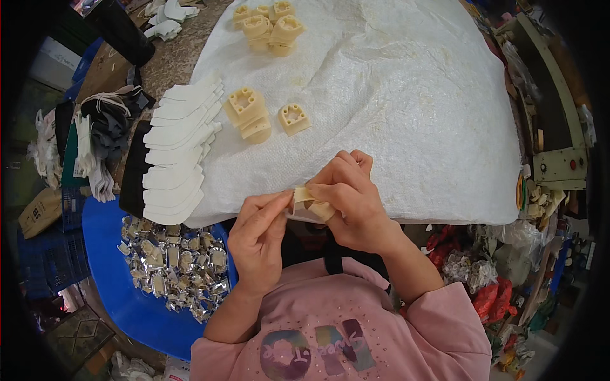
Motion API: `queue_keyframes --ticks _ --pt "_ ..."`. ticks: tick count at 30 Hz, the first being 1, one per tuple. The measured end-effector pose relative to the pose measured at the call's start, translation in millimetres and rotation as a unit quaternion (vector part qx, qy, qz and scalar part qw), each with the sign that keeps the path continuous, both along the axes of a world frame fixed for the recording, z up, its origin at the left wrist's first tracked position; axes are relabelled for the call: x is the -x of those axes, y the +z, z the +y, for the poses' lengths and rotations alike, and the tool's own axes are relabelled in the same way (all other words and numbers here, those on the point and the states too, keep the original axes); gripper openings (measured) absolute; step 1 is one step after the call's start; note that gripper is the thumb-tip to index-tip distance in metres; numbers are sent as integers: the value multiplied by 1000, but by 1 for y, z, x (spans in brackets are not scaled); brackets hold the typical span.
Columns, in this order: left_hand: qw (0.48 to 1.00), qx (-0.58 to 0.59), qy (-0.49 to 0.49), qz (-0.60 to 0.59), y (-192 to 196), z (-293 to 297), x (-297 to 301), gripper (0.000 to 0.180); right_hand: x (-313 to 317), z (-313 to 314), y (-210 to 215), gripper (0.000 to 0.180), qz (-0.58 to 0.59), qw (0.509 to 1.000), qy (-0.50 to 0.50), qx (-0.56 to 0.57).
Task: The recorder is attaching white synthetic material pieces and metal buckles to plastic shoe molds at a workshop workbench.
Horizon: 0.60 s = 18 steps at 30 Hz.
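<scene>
Close to the table's front edge, my left hand and my right hand meet around a small cream piece. The fingertips of my left hand pinch its left end, where a thin pale strip seems to be. My right hand grips the other side, with the thumb on top. Fingers cover much of the piece, so its full shape is hidden. Beyond my hands lie a single cream plastic block with round holes and a short stack of such blocks.
More cream blocks stand at the far side of the white woven sheet. Overlapping white curved pieces line its left edge. A blue tub at lower left holds shiny metal parts. A green-grey machine stands at right.
</scene>
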<state>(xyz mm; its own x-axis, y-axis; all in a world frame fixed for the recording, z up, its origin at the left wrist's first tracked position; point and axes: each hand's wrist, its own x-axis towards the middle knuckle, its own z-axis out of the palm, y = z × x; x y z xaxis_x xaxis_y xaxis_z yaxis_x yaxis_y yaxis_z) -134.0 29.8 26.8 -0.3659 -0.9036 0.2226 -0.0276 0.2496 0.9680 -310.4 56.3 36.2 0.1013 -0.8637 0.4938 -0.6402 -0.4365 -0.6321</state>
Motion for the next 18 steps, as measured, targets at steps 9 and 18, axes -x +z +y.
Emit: queue_keyframes --ticks 9,18 --pt "988 149 -36 -34 -1 -11 4 9 2 4 -3 24 -137 984 96 -57" --pt "982 177 -56 -40 1 -13 6 11 -5 7 -10 24 -105 989 98 -15"
